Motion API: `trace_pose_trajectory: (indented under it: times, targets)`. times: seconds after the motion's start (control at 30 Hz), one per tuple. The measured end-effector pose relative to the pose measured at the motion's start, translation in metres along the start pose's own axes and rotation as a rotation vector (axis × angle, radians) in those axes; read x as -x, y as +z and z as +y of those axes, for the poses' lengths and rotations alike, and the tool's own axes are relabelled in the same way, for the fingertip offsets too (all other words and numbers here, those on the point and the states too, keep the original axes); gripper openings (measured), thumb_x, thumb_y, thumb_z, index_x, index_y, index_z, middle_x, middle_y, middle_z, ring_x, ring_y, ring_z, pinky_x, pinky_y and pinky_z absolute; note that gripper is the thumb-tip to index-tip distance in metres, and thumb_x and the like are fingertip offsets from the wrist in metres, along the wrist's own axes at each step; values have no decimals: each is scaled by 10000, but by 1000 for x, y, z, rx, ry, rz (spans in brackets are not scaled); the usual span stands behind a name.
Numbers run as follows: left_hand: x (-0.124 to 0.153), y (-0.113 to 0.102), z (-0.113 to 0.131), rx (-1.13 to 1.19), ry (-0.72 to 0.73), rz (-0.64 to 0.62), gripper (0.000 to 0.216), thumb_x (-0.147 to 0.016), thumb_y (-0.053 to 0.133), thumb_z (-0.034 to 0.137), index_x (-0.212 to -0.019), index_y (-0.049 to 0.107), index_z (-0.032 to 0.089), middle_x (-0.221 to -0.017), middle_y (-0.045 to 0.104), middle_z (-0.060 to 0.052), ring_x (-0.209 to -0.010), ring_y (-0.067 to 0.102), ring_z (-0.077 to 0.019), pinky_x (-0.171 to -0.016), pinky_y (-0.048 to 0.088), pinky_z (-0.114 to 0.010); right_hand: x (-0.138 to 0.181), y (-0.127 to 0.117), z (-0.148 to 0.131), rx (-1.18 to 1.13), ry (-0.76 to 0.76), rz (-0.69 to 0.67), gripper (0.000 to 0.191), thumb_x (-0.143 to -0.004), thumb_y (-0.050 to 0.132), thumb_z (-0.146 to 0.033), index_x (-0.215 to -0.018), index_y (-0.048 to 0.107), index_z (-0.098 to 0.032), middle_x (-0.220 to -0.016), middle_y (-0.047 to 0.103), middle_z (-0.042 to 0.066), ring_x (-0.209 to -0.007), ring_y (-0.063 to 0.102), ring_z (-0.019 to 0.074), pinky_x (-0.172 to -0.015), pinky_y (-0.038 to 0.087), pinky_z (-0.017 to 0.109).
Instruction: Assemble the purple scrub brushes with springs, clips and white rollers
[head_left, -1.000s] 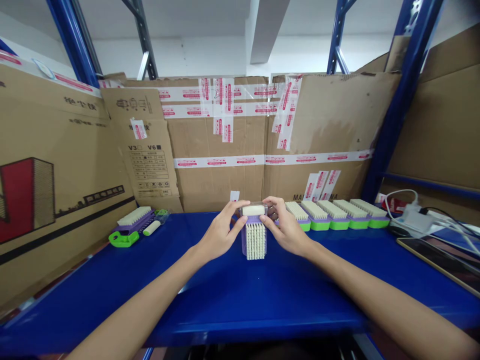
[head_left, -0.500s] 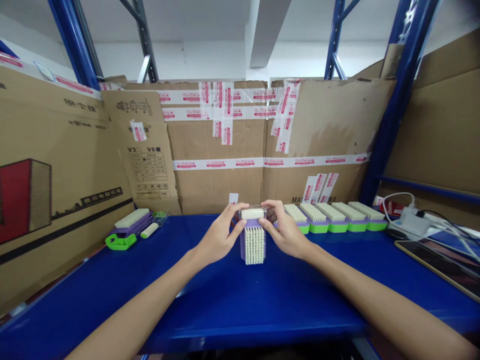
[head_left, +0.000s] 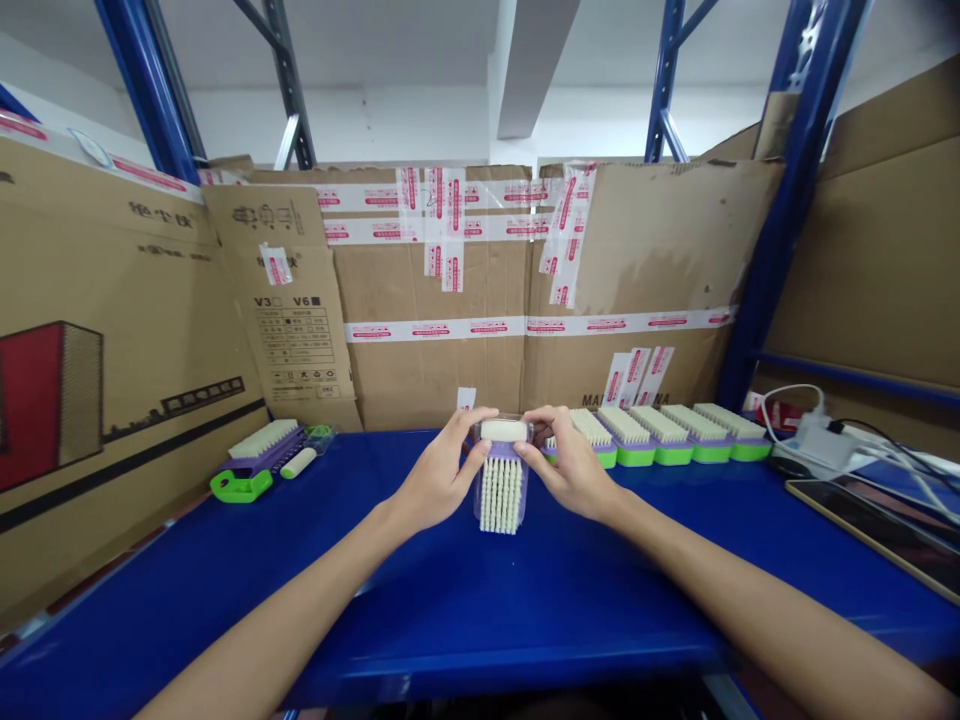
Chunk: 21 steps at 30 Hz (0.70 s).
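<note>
Between both hands is a purple scrub brush (head_left: 501, 495) with cream bristles facing me. At its upper end sits a clear plastic part (head_left: 528, 432) around a cream-coloured block (head_left: 504, 431). My left hand (head_left: 442, 470) grips the left side, thumb on the purple body near the top of the bristles. My right hand (head_left: 574, 465) grips the right side the same way, thumb and fingers closed on it. Behind my right hand runs a row of several purple and green brushes (head_left: 666, 432), bristles up. The back of the held brush is hidden.
On the left lie another brush (head_left: 264, 440), a green handle-like part (head_left: 241, 486) and a cream roller-shaped piece (head_left: 298, 463) on the blue shelf (head_left: 420, 610). Cardboard panels (head_left: 435, 370) stand behind. At right are a phone (head_left: 870, 525) and a charger with cables (head_left: 821, 440).
The held brush has shifted slightly left at its lower end, so it tilts a little. Both hands keep their grip in nearly the same place.
</note>
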<state>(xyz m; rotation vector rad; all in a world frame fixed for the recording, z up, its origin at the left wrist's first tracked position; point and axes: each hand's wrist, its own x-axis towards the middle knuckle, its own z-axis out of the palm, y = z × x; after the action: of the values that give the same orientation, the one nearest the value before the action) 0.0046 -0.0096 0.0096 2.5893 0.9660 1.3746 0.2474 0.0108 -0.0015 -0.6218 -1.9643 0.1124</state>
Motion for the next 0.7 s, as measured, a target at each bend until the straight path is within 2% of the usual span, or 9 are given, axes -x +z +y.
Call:
trace_pose_trajectory:
  times: [0.3,0.5,0.7]
  targets:
    - [1,0,-4,61,-7,-21,424,-1110,527,392,-1516,430,320,-1489,580,-112,-1255,643,-282,-1001,586,-464,-1,3,-2,-41,2,-4,290,-1093,567,-369,-1337,455,-258,-1113,658,96,-917,689,250,-822,597,457]
    - [1,1,-6,92,-26,-26,469,-1084,587,416,-1514,433,313,-1483,588,-114,-1274,643,-291,-990,593,-449,-2,1,-2,-57,-3,-41,399,-1063,621,-402,-1372,418,-250,-1180,645,114,-959,679,256,-839,592,460]
    - [1,-1,-6,86,-24,-45,494,-1076,597,430,-1517,421,293,-1523,565,-137,-1293,644,-301,-987,605,-446,0,2,1,-80,-9,-65,483,-1032,670,-417,-1399,404,-249,-1149,629,100,-951,660,257,-821,591,458]
